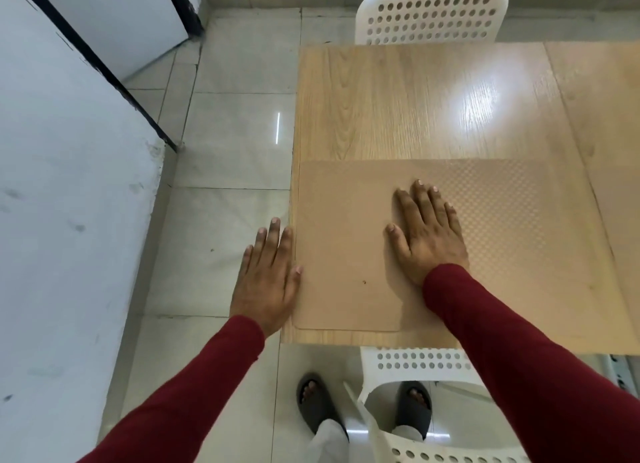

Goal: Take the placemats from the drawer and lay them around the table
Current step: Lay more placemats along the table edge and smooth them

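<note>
A tan placemat (349, 241) with a fine dotted texture lies flat on the near left corner of the light wooden table (398, 99). My right hand (424, 232) rests palm down on the middle of the mat, fingers spread. My left hand (268, 277) is flat and open at the mat's left edge, partly past the table's side over the floor. Another tan placemat (613, 144) lies further right, cut off by the frame edge. Both sleeves are dark red.
A white perforated chair (433, 16) stands at the far side of the table. Another white chair (415, 369) is tucked under the near edge by my feet. A white wall or cabinet (62, 185) runs along the left, with tiled floor (235, 151) between.
</note>
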